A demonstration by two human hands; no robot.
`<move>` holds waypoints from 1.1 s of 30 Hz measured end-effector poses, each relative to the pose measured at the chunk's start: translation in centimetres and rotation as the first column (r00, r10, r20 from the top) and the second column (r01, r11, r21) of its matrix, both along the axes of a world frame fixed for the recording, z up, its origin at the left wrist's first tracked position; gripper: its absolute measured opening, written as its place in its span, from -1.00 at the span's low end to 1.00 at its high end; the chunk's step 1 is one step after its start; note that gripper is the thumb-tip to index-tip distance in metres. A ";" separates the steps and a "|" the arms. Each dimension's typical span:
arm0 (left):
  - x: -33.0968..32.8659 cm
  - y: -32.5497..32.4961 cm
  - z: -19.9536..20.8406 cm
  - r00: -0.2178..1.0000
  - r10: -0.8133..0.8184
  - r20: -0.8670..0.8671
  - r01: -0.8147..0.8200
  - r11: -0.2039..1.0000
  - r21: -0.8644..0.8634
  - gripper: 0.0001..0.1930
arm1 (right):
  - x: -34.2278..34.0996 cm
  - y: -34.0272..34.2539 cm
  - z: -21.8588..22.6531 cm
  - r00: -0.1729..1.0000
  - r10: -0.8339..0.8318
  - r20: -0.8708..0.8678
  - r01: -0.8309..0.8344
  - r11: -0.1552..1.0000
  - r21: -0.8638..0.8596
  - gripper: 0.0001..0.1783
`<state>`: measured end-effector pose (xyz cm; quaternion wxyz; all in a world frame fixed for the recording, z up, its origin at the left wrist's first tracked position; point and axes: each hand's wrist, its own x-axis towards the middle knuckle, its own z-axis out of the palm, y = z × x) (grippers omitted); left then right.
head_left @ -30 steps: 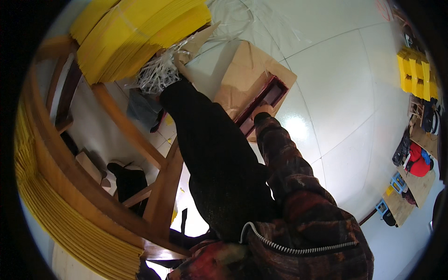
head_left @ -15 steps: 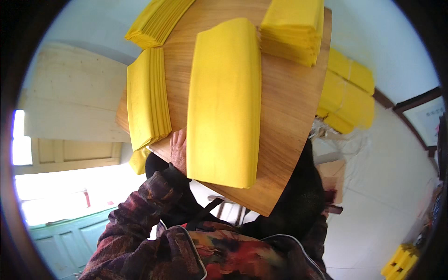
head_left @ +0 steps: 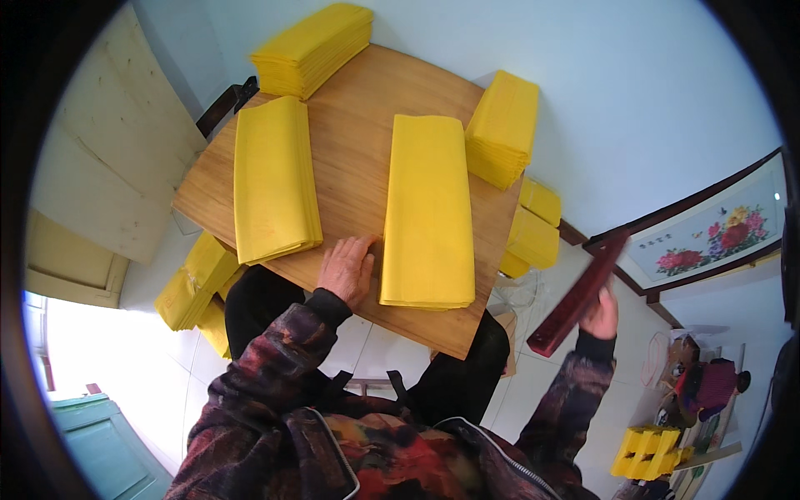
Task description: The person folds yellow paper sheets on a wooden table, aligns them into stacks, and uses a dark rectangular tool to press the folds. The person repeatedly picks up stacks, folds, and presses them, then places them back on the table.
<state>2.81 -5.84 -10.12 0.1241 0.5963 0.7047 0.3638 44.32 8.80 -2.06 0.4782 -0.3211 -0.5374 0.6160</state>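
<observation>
My left hand (head_left: 347,268) lies at the near edge of the wooden table (head_left: 350,183), fingers stretched out and holding nothing. It rests between two stacks of folded yellow sheets: the left stack (head_left: 275,179) and the right stack (head_left: 427,212), whose lower left side its fingertips nearly reach. Off the table's right side, my right hand (head_left: 602,317) is raised and closed around a long dark red bar (head_left: 575,300), perhaps wooden. The bar tilts up to the right and is slightly blurred; its exact kind is unclear.
Two more yellow stacks stand at the table's far left (head_left: 312,50) and right edge (head_left: 504,125). Yellow bundles sit below the table at right (head_left: 533,233) and left (head_left: 196,283). A framed flower picture (head_left: 708,229) leans by the right wall. A teal cabinet (head_left: 108,450) is lower left.
My right hand has risen into view, lifting the dark red bar from low beside my leg. The view has shifted back and right, showing more table. My left hand stays at the table edge.
</observation>
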 end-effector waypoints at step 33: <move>-0.8 -0.8 -0.3 0.981 -0.104 0.164 0.072 0.979 0.192 -0.61 | -33.5 0.7 3.7 -0.042 -0.460 0.887 -0.394 0.823 0.408 -0.62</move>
